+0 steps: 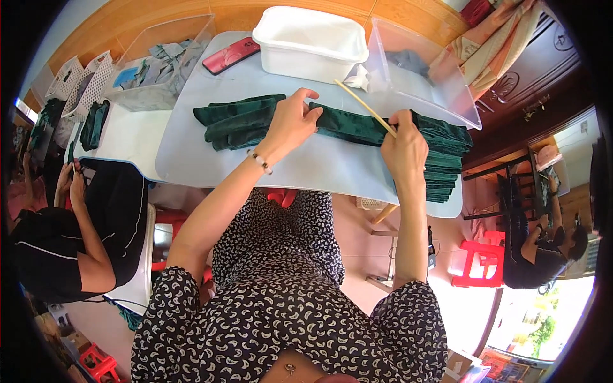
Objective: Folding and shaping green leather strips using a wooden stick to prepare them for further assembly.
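- A long strip of dark green fabric (pixel 345 124) is lying flat across the pale table, stretching from left of centre to the right edge, where its folded layers are hanging over the side.
- A second bundle of the same green fabric (pixel 236 121) is lying bunched at the strip's left end, touching it.
- A thin wooden stick (pixel 364 107) is slanting up and to the left, its lower end resting on the green strip.

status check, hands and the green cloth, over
Left hand pressing flat on green cloth. Right hand gripping thin wooden stick at the cloth. White tub behind, clear of hands.
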Demonstrator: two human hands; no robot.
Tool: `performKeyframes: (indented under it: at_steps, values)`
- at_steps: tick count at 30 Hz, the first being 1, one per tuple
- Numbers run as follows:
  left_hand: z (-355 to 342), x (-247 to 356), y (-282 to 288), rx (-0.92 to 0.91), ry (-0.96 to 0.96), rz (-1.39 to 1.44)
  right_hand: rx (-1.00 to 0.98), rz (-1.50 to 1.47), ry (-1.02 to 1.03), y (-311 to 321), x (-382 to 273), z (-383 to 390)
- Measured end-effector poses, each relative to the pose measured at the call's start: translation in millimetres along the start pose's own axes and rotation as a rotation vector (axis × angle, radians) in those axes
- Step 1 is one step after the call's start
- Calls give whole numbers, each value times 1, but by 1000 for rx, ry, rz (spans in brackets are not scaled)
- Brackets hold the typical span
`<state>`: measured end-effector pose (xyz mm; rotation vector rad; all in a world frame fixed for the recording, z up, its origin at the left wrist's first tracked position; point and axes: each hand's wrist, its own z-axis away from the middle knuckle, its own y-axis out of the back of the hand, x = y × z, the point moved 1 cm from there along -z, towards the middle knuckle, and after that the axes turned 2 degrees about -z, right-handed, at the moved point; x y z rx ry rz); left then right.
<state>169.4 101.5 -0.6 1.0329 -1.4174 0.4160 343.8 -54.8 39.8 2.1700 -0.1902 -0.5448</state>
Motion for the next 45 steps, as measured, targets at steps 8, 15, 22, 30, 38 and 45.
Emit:
performKeyframes:
  at_steps: [8,15,22,30,38,45]
  values:
    - [-20,-6,-13,-121,80,-112,-339,454,-32,-31,-2,-12]
    - [-14,3,4,-84,78,-4,-428,416,29,-34,-8,-6]
    - [42,-2,50,132,-67,40,-374,306,-24,-5,-35,2]
    - [98,-29,94,330,-404,-636,-363,199,57,-48,-4,2]
    - [86,-47,102,308,-288,-716,-186,-42,83,-30,-37,4]
    - [75,-42,104,294,-119,-688,-340,-365,38,-42,-80,19]
